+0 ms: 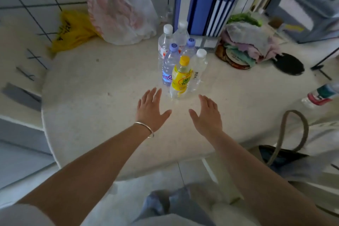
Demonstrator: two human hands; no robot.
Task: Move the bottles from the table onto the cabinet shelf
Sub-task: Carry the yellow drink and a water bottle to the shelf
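Observation:
Several plastic bottles stand upright in a tight cluster on the round white table [88,115]. Nearest me is a yellow-labelled bottle [180,79] with a yellow cap. Left of it stands a clear bottle with a lilac cap [169,64], and right of it a clear white-capped bottle [199,68]. More clear bottles [166,42] stand behind. My left hand [152,109], with a bangle on its wrist, is spread flat just left of and below the yellow bottle, apart from it. My right hand [207,114] is spread just right of and below it. Both hold nothing. No cabinet shelf shows.
Blue binders [207,0] stand behind the bottles. A white plastic bag [121,9] and a yellow bag [73,29] lie at the back left. A pile of cloths [247,42] and a black disc [289,64] lie to the right. Another bottle [321,95] lies at the right edge.

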